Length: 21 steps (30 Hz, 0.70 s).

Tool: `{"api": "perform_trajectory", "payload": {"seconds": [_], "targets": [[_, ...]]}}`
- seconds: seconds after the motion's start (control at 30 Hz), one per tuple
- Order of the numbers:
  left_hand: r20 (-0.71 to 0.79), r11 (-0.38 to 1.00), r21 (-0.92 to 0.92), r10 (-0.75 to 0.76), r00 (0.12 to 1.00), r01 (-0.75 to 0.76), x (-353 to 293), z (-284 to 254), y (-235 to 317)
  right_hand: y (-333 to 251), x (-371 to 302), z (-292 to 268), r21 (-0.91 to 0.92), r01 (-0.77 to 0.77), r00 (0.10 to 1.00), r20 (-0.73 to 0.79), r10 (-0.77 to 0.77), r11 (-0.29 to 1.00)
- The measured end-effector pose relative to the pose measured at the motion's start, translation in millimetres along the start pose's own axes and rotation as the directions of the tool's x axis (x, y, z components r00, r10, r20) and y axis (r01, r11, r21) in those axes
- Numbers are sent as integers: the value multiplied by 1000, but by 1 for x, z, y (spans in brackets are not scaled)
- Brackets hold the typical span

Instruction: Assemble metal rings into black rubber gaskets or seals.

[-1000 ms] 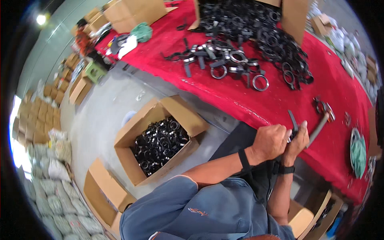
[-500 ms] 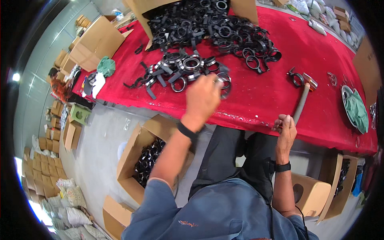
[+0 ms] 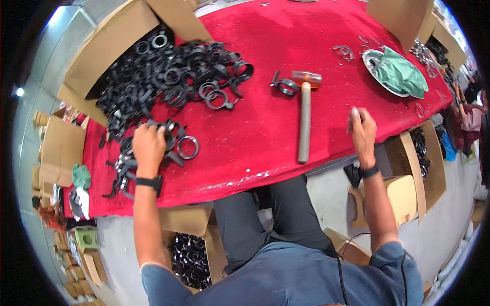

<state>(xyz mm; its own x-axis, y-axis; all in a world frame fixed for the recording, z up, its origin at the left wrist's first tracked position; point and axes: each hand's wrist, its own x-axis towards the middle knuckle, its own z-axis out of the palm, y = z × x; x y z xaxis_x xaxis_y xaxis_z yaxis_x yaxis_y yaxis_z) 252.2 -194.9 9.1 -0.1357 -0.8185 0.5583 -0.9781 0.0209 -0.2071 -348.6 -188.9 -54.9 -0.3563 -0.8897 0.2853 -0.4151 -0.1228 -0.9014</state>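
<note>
My left hand (image 3: 149, 146) is over a small heap of black ring-shaped parts with straps and silvery inner rims (image 3: 168, 135), its fingers curled in among them; what they grip is hidden. A loose-looking silvery ring (image 3: 188, 147) lies beside that hand. My right hand (image 3: 363, 133) is above the red cloth, right of a mallet (image 3: 304, 122), with fingers curled together; a small greyish thing may be at the fingertips, too unclear to name. The mallet lies with its orange-and-clear head away from me. Left of its head sits a single black ring part (image 3: 286, 86).
A big pile of black ring parts (image 3: 168, 76) spills from a tipped carton (image 3: 117, 46). At the right are a metal dish (image 3: 369, 67) under a green cloth (image 3: 400, 74) and thin metal rings (image 3: 344, 52). Below the table stands an open carton of dark parts (image 3: 190, 257).
The view has turned to the right. My left hand has come down onto the small heap. My right hand has moved away from the mallet handle, to the right.
</note>
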Motion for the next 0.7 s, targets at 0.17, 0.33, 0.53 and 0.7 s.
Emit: {"api": "perform_trajectory", "payload": {"seconds": [0.17,0.33,0.53,0.7], "targets": [[77,997,-67,-35,996,40,51,7,1,37,188,-10,-531,291,943,19,-332,796],[431,898,-326,-135,892,294,106,54,-21,94,343,17,-728,395,918,290,-270,561],[584,852,-419,-12,812,314,122,123,-25,124,415,45,-784,476,854,520,2,399],[639,891,-312,-61,767,330,141,110,-12,88,394,41,-683,305,913,408,1,664]]}}
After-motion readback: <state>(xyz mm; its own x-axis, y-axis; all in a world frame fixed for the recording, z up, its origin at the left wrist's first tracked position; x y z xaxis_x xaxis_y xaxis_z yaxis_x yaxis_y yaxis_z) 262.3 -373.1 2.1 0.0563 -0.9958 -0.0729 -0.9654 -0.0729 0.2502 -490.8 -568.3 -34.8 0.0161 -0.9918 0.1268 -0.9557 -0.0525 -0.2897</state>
